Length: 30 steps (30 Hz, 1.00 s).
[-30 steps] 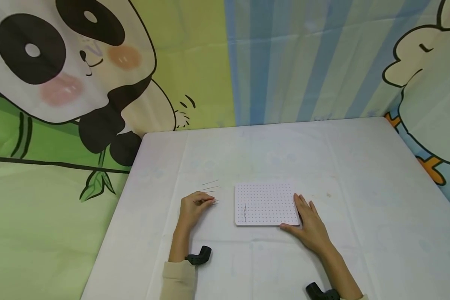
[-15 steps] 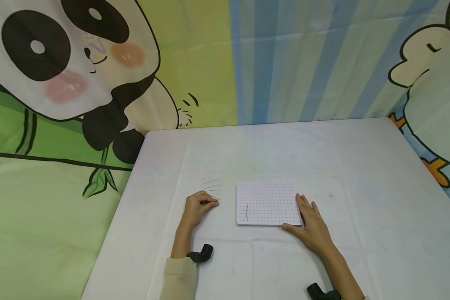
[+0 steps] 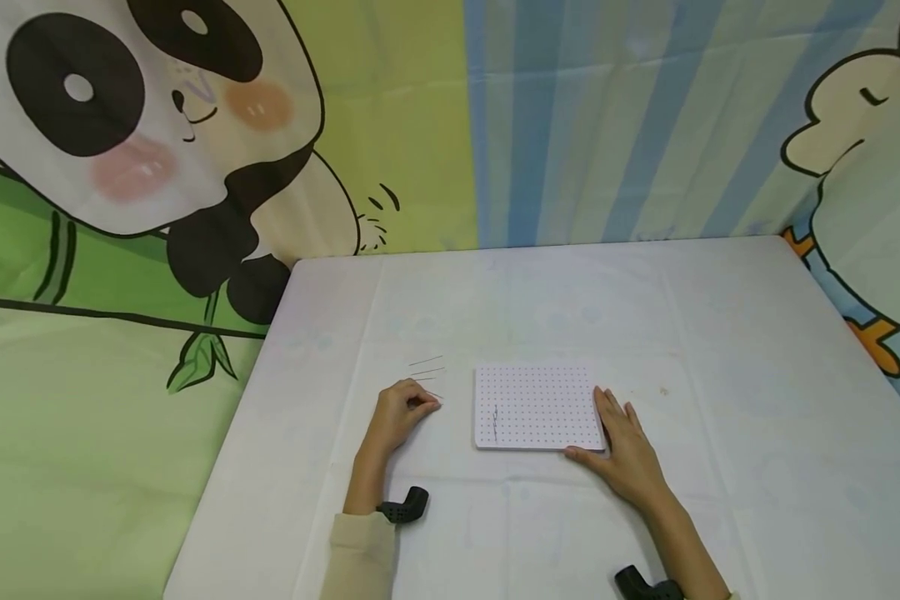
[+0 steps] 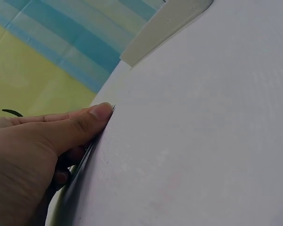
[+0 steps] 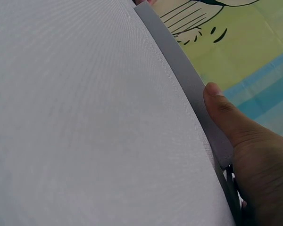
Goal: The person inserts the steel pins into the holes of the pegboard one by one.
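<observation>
A white perforated board (image 3: pixel 540 408) lies mid-table in the head view, with a thin dark upright line (image 3: pixel 495 423) near its left side. My right hand (image 3: pixel 626 458) holds steady at the board's near right corner, thumb along the front edge and straight fingers along the right side. Left of the board, my left hand (image 3: pixel 402 414) pinches a thin needle-like piece (image 4: pixel 114 107) between thumb and forefinger; only its fine tip shows past the fingertips in the left wrist view. Several similar thin needle-like pieces (image 3: pixel 427 371) lie just beyond that hand.
A white cloth (image 3: pixel 570 308) covers the table. Behind it hangs a printed curtain (image 3: pixel 390 125) with a panda and stripes. Black wrist cameras (image 3: pixel 405 506) sit on both wrists. The board's side edge (image 5: pixel 179 75) rises above the cloth in the right wrist view.
The left hand's fingertips shift slightly right and draw closer together at the thin piece. The right hand and board keep their places; the head view shifts a little.
</observation>
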Motion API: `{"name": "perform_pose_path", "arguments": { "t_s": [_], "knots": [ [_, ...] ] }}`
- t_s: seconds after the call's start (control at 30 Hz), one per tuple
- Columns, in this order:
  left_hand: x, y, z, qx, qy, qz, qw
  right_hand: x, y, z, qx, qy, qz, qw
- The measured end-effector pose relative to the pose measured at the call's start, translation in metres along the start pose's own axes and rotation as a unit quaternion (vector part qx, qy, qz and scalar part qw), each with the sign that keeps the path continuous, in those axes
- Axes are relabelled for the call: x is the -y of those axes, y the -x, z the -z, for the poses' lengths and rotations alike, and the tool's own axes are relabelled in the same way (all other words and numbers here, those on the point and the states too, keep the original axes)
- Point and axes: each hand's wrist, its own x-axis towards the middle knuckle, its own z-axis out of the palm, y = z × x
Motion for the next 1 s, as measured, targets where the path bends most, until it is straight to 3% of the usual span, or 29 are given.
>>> {"name": "perform_pose_path", "arguments": {
  "t_s": [0.43,0.77,1.0],
  "knots": [
    [-0.0025,0.0008,-0.0006,0.000,-0.017,-0.021,0.9996,0.0001,0.0010,0.0005,0.006,-0.004,-0.006,1.0000],
    [-0.0032,0.0021,-0.0017,-0.019,0.016,-0.013,0.9996,-0.0001,0.0009,-0.0010,0.012,-0.005,-0.015,0.9998],
    [-0.0039,-0.0015,-0.0035,-0.035,0.068,-0.014,0.9970,0.0010,0.0001,0.0007,0.010,-0.004,-0.018,0.9998]
  ]
}}
